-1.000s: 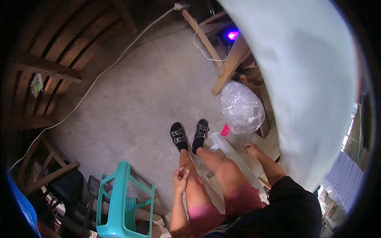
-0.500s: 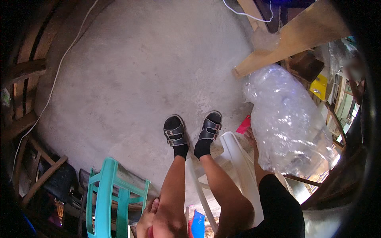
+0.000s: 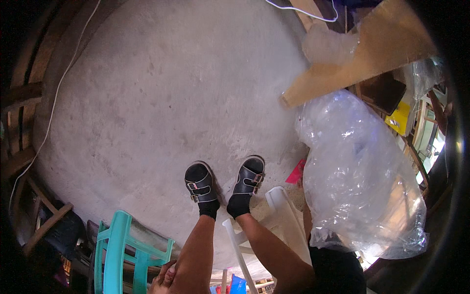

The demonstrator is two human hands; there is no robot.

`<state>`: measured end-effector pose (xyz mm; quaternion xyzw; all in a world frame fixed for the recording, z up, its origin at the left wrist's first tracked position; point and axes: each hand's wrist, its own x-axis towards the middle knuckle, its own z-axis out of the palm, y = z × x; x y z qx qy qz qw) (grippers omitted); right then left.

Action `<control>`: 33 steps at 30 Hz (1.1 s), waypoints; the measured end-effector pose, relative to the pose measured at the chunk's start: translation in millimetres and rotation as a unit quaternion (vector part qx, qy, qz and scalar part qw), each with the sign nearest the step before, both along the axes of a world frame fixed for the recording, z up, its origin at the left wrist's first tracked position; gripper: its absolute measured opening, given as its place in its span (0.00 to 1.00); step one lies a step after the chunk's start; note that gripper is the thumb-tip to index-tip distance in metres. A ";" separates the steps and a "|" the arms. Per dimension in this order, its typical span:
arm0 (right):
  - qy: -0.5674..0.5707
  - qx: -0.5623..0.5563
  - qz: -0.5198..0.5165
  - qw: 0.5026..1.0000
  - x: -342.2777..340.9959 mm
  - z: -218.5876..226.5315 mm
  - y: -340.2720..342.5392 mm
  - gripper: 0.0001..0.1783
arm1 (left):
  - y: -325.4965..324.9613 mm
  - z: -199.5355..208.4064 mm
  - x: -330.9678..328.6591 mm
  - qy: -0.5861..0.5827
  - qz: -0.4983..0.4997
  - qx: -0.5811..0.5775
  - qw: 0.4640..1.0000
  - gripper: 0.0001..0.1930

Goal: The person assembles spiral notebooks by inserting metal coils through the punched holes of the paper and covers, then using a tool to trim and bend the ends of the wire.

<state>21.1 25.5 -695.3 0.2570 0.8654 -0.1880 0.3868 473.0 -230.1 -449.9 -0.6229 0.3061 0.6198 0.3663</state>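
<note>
My left hand (image 3: 162, 280) rests against the side of my left leg at the lower edge, its fingers bent loosely with nothing visible in them. To the right, my right hand (image 3: 300, 183) is mostly hidden behind a large, crumpled clear plastic bag (image 3: 357, 161). A little of the fingers shows at the bag's left edge, on a small flat red piece (image 3: 295, 172). The bag covers most of that forearm. Between the hands are my legs and my feet in black socks and black buckled sandals (image 3: 200, 183).
A teal plastic chair (image 3: 117, 245) stands at lower left, and a white plastic chair (image 3: 286, 215) beside my right leg. A tan board (image 3: 352, 59) juts in above the bag. Wooden slats (image 3: 22, 93) and a white cord (image 3: 58, 93) line the left side. Grey concrete floor (image 3: 171, 88) lies ahead.
The view has shifted, so my feet and both chairs sit lower and further left. The bag appears lower and covers more of my right hand. My left hand stays by my leg.
</note>
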 end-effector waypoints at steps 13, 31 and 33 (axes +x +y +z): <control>0.002 0.005 0.254 0.967 -41.5 34.3 -23.7 0.14 | 22.6 11.3 16.3 0.013 0.075 -0.027 0.997 0.27; -0.042 -0.048 0.780 0.622 80.7 319.6 -246.6 0.13 | 88.5 57.5 20.4 -0.026 0.248 -0.165 0.954 0.23; -0.079 -0.046 0.789 0.608 79.1 323.0 -250.1 0.12 | 90.7 61.2 15.2 -0.027 0.257 -0.171 0.951 0.22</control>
